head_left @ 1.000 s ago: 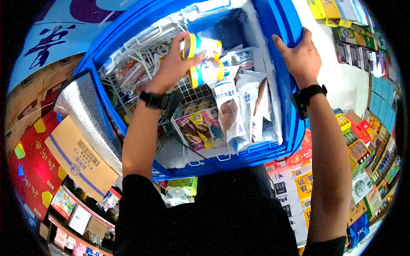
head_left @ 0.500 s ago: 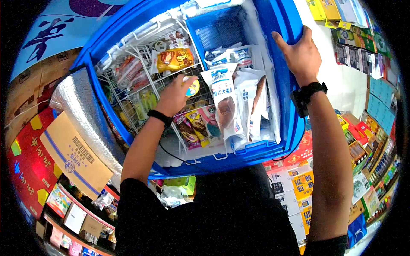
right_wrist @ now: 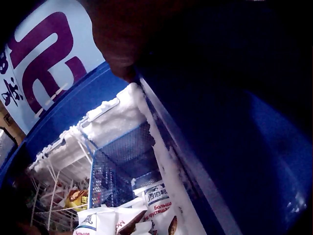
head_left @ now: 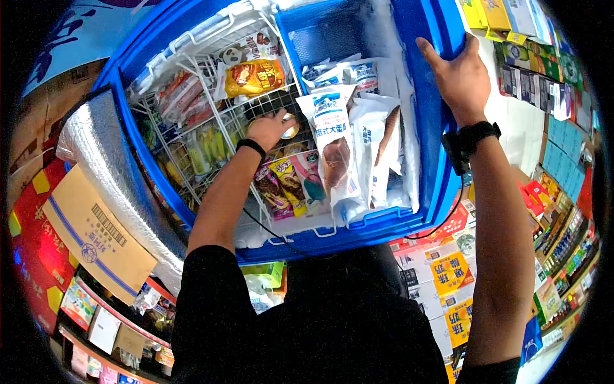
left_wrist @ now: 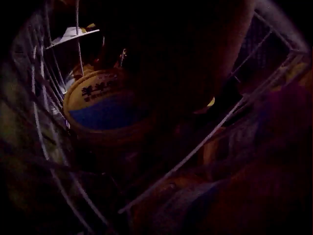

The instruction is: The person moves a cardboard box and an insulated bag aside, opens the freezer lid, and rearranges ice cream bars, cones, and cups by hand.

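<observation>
My left hand [head_left: 265, 133] reaches down into a white wire basket [head_left: 217, 137] in a blue chest freezer [head_left: 204, 246]. Its fingers grip an ice cream cup [head_left: 291, 127], partly covered by the hand. The dark left wrist view shows a round yellow-and-blue cup lid [left_wrist: 105, 110] close to the hand, between the basket wires. My right hand [head_left: 464, 83] holds the freezer's right rim [head_left: 441, 128], thumb on the inner side and fingers over the outer edge. In the right wrist view, part of that hand [right_wrist: 122, 49] appears dark above the rim.
Large white ice cream packets [head_left: 339, 147] stand right of the basket, by a blue mesh bin [head_left: 332, 35]. Colourful packets [head_left: 288, 185] and a yellow packet [head_left: 256, 78] lie around the left hand. Frost lines the walls. A cardboard sheet [head_left: 96, 237] and silver insulation [head_left: 96, 147] are at left.
My left hand, earlier above the freezer with two yellow-rimmed ice cream cups, has moved down into the wire basket. The right hand stays on the rim. The head view has shifted slightly.
</observation>
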Motion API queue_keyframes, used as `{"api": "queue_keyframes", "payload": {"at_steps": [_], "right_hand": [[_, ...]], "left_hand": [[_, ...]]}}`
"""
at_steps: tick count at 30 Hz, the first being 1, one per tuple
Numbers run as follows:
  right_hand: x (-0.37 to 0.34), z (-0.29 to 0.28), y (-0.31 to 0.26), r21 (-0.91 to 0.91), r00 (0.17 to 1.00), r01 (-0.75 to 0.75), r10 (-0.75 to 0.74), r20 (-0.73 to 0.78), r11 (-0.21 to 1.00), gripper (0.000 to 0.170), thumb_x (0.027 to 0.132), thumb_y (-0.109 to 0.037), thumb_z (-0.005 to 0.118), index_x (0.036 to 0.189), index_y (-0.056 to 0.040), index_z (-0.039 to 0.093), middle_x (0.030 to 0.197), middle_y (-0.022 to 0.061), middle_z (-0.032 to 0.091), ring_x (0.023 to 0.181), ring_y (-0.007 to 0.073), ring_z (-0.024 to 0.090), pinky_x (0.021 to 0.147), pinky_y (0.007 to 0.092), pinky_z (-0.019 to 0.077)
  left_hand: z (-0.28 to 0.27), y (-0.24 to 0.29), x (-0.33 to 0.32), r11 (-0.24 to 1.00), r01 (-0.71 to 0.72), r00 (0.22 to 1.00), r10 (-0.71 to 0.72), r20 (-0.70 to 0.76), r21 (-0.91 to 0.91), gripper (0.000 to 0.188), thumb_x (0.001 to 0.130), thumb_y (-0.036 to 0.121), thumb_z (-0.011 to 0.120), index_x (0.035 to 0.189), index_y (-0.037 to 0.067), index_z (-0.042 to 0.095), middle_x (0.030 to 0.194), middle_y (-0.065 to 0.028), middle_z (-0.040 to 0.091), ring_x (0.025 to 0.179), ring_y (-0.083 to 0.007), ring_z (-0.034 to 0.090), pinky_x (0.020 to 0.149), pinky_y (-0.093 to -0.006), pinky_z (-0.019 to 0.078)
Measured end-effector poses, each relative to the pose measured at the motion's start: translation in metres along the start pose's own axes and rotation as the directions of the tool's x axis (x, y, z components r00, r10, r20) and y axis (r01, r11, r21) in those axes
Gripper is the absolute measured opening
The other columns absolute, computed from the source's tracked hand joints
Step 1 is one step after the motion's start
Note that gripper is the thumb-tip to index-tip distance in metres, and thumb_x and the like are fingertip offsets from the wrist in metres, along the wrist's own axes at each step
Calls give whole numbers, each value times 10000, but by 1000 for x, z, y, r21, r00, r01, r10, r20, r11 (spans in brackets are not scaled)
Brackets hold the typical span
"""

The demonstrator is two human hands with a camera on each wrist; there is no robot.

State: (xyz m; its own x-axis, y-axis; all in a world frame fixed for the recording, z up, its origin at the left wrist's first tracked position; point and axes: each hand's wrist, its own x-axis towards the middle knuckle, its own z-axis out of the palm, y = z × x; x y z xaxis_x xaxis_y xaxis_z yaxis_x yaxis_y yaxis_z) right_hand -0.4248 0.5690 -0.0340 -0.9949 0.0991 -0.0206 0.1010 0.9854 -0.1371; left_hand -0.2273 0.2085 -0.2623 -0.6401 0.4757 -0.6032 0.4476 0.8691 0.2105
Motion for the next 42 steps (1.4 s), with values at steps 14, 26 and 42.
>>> {"api": "queue_keyframes", "payload": {"at_steps": [14,26,42], "right_hand": [[2,0,0,-9,1000,-3,3,1,1000,878,805,-753,713,1240,-7,554,1069,235,741,981,402,738,851,485,587],[2,5,6,4,996,59,-59,-61,998,869,807,-759,703,1210,-3,555,1024,227,744,931,402,744,818,497,587],[1,-3,-2,16,1000,-2,1,9,1000,914,813,-738,711,1295,18,533,1067,237,740,974,389,741,850,477,584]], "left_hand": [[18,-20,12,941,61,993,-22,118,-334,675,830,70,710,1451,191,475,1341,-208,580,1153,-457,643,979,-544,532],[22,-43,30,731,146,988,-79,130,-666,403,871,188,724,1272,146,705,1228,-151,730,1163,-342,683,996,-439,543],[-6,-31,22,790,152,988,-137,70,-594,349,906,97,677,1242,148,759,1207,-207,722,1096,-375,696,1006,-465,546]]}}
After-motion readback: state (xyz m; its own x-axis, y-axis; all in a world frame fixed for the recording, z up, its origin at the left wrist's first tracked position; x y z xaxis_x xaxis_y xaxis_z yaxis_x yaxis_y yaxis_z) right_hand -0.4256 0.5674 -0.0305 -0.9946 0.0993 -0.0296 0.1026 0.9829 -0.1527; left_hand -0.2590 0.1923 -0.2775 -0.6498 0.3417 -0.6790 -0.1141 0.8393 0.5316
